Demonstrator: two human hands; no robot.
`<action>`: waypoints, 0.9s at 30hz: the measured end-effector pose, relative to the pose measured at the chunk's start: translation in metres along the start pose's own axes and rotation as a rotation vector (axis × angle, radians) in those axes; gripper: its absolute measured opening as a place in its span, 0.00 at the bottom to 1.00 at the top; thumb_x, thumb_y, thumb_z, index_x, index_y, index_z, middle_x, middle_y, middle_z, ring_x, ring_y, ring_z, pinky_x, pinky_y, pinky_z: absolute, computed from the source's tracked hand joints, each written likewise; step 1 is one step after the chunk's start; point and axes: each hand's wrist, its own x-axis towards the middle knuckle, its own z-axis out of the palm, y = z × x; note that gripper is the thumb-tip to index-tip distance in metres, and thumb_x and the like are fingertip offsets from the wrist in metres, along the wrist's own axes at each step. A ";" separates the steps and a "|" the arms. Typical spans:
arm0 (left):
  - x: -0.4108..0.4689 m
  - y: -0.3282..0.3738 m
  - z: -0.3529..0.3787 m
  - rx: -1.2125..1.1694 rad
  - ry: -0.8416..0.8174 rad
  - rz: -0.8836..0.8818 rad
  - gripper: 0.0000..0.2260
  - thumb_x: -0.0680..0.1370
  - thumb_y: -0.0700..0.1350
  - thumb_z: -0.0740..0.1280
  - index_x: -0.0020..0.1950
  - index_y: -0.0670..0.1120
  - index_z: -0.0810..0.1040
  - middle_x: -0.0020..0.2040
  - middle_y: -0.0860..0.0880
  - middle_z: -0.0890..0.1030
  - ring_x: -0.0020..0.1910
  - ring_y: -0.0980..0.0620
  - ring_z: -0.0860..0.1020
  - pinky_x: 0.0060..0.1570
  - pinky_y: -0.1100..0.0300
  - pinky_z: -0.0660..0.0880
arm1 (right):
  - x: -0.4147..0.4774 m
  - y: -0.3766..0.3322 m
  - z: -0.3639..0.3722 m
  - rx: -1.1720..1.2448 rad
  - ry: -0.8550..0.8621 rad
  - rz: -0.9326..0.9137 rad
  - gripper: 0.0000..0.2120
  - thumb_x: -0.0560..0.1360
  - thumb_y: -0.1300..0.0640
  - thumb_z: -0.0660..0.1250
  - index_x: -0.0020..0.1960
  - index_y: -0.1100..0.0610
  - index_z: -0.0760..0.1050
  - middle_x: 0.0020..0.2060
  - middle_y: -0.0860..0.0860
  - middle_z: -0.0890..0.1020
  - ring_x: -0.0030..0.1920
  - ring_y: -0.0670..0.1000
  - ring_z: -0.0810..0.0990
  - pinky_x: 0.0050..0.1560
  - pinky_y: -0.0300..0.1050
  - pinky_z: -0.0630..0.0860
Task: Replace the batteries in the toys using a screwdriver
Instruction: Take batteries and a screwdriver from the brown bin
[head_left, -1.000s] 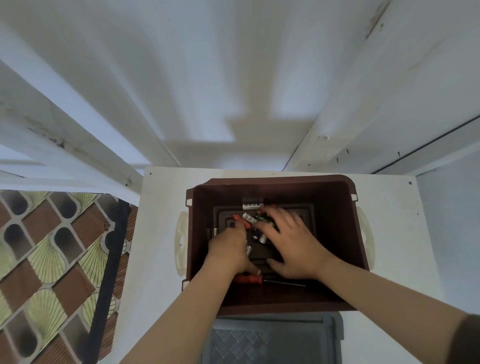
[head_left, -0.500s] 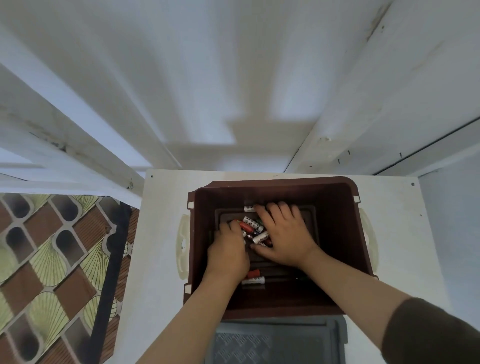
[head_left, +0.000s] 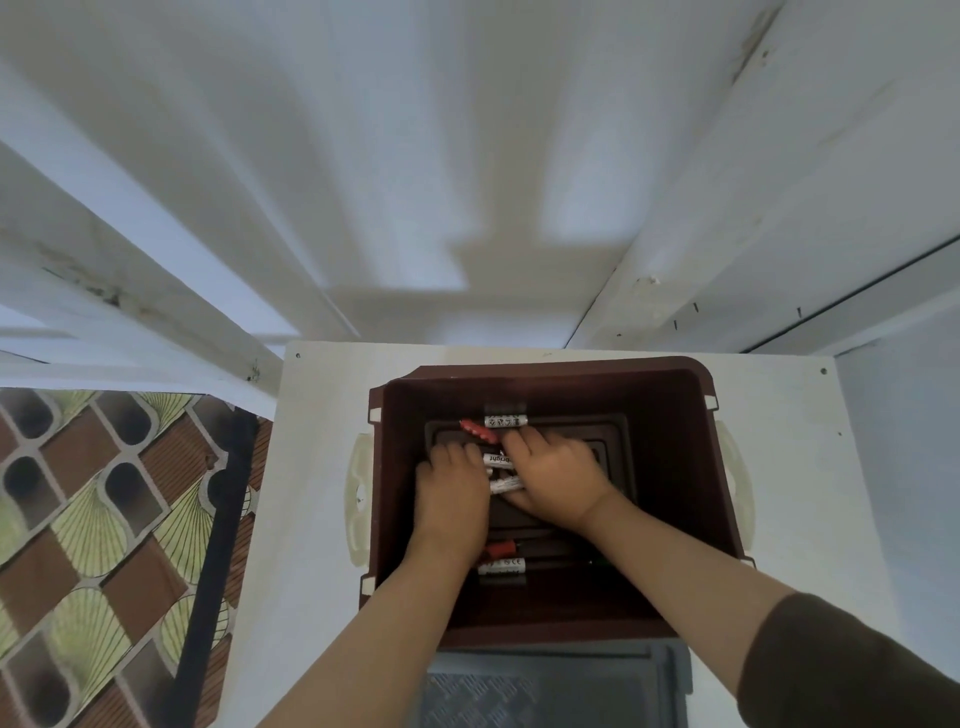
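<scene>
A brown plastic bin stands on the white table. Both my hands reach down into it. My left hand and my right hand curl their fingers around a small pile of white batteries gathered between them on the bin floor. Another battery and a red piece lie beyond my fingertips by the far wall. A red-handled screwdriver and one more battery lie under my left wrist near the front wall. No toy can be made out.
A grey ribbed tray sits on the table right in front of the bin. The white wall rises just behind the table. The table's left edge drops to a patterned floor.
Both hands have drawn closer together over the batteries, bunching them up. The right hand slid left and toward me. One battery now lies apart by the far wall.
</scene>
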 end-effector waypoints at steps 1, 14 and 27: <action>0.001 0.000 0.001 -0.012 -0.010 -0.001 0.14 0.82 0.42 0.54 0.67 0.43 0.65 0.65 0.43 0.70 0.64 0.47 0.71 0.56 0.59 0.71 | 0.001 -0.001 -0.001 -0.007 -0.017 0.001 0.30 0.51 0.44 0.79 0.45 0.57 0.70 0.31 0.53 0.79 0.24 0.54 0.77 0.19 0.39 0.68; -0.018 -0.020 -0.016 -0.651 -0.359 0.108 0.10 0.78 0.53 0.68 0.45 0.48 0.74 0.41 0.51 0.76 0.45 0.49 0.78 0.38 0.62 0.69 | -0.003 0.002 -0.046 0.345 -0.158 0.465 0.14 0.78 0.51 0.63 0.56 0.60 0.68 0.50 0.58 0.81 0.51 0.61 0.80 0.43 0.48 0.71; -0.009 0.026 -0.033 -0.213 -0.680 -0.055 0.25 0.77 0.59 0.68 0.66 0.43 0.75 0.63 0.47 0.77 0.62 0.49 0.77 0.53 0.58 0.76 | -0.004 0.012 -0.072 0.910 -0.159 0.878 0.14 0.75 0.60 0.63 0.33 0.54 0.63 0.28 0.49 0.67 0.28 0.48 0.65 0.27 0.40 0.62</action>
